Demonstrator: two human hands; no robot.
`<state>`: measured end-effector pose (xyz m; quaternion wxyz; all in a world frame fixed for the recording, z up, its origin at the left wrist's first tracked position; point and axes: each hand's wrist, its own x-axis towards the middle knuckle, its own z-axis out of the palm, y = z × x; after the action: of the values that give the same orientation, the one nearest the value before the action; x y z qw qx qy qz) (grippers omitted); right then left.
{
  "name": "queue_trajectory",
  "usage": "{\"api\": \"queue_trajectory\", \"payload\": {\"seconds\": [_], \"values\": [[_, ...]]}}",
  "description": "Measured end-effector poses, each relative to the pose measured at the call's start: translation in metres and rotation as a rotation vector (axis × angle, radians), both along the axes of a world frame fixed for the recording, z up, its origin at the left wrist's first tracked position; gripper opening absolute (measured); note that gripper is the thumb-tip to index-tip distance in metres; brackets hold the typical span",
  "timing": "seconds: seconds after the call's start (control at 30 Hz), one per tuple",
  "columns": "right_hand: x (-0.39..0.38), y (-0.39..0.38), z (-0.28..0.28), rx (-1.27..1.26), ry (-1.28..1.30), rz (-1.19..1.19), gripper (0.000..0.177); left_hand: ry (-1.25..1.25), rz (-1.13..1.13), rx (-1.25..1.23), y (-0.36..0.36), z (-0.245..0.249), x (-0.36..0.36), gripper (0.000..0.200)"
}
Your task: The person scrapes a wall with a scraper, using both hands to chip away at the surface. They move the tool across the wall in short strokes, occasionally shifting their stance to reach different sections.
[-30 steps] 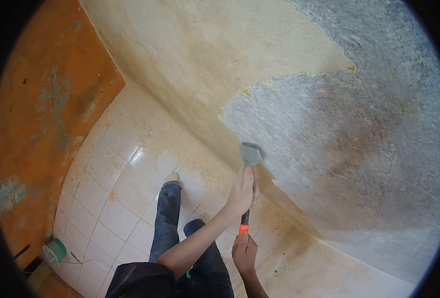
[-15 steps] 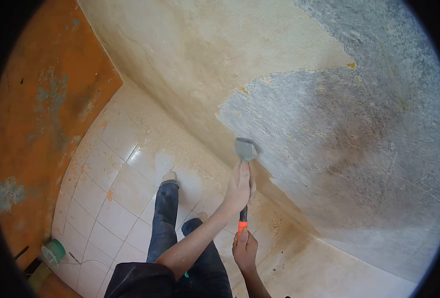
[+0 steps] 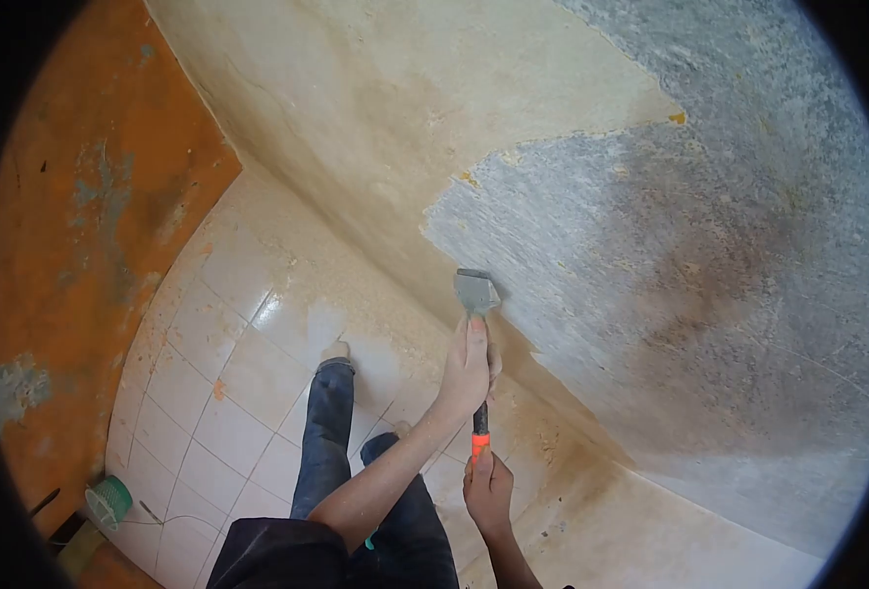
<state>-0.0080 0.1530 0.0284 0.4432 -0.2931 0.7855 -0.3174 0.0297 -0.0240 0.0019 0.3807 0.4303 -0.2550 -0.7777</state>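
A scraper (image 3: 475, 291) with a flat metal blade and a long dark handle points up at the wall, its blade at the edge between cream coating and bare grey surface (image 3: 601, 245). My left hand (image 3: 469, 368) is wrapped round the upper handle, just below the blade. Lower down, my right hand (image 3: 488, 489) grips the handle's end by its orange band (image 3: 480, 444). Whether the blade touches the wall is hard to tell.
Dusty white tiles (image 3: 228, 412) lie below, with crumbs along the wall's foot. A green basket (image 3: 108, 501) stands at the lower left near a thin wire. An orange wall (image 3: 71, 245) rises at the left. My legs (image 3: 326, 422) show at the bottom.
The scraper blade has shifted slightly left and up along the coating's edge. Both hands have stayed on the handle, and the view has moved a little.
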Motion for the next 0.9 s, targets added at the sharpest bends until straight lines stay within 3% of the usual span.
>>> {"api": "queue_trajectory", "payload": {"seconds": [0.17, 0.27, 0.37, 0.53, 0.73, 0.83, 0.9], "values": [[0.002, 0.006, -0.003, -0.021, 0.033, -0.002, 0.050, -0.081, -0.051, 0.009, 0.000, 0.008, 0.002, 0.049], [-0.005, 0.000, -0.004, 0.017, -0.035, -0.028, 0.050, 0.025, 0.010, 0.012, -0.003, 0.001, 0.001, 0.049], [0.004, 0.001, -0.002, -0.056, 0.104, 0.022, 0.050, -0.092, -0.056, 0.026, -0.001, 0.004, 0.002, 0.048], [-0.006, -0.016, 0.003, -0.021, 0.027, 0.020, 0.046, 0.015, 0.037, -0.015, -0.015, -0.010, 0.006, 0.048], [0.011, -0.004, 0.011, 0.035, -0.058, -0.066, 0.045, 0.051, -0.056, 0.045, -0.008, 0.008, 0.010, 0.044], [0.008, -0.003, 0.003, 0.013, 0.074, 0.023, 0.046, 0.041, -0.045, 0.009, -0.005, -0.002, 0.008, 0.050], [0.010, -0.004, 0.003, 0.011, 0.026, -0.003, 0.048, 0.009, -0.053, 0.021, -0.005, 0.003, 0.008, 0.050]]}}
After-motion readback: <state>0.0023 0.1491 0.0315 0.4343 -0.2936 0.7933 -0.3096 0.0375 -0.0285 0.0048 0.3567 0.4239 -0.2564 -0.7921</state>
